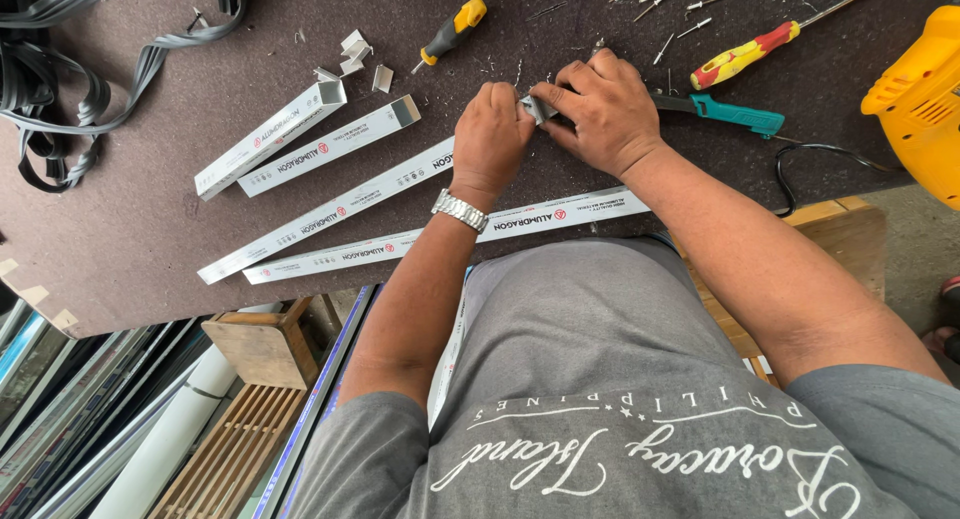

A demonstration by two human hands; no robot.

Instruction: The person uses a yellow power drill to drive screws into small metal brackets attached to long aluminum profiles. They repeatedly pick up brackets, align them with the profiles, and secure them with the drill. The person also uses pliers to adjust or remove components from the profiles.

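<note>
Left hand and right hand meet over the table, each grip pinching one small metal bracket. Four white aluminium profiles lie left. Two screwdrivers and one yellow drill lie beyond.

Yellow drill, teal-handled tool, white profiles on dark brown table.

Two short white profiles are laid side by side at the left of the brown bench. Small metal clips are scattered just above them. A yellow-handled screwdriver is placed near the clips. Loose screws are strewn along the top edge. A red-and-yellow screwdriver, a teal-handled tool and a yellow drill are noted at the right. Black rubber strip is coiled at the top left.
</note>
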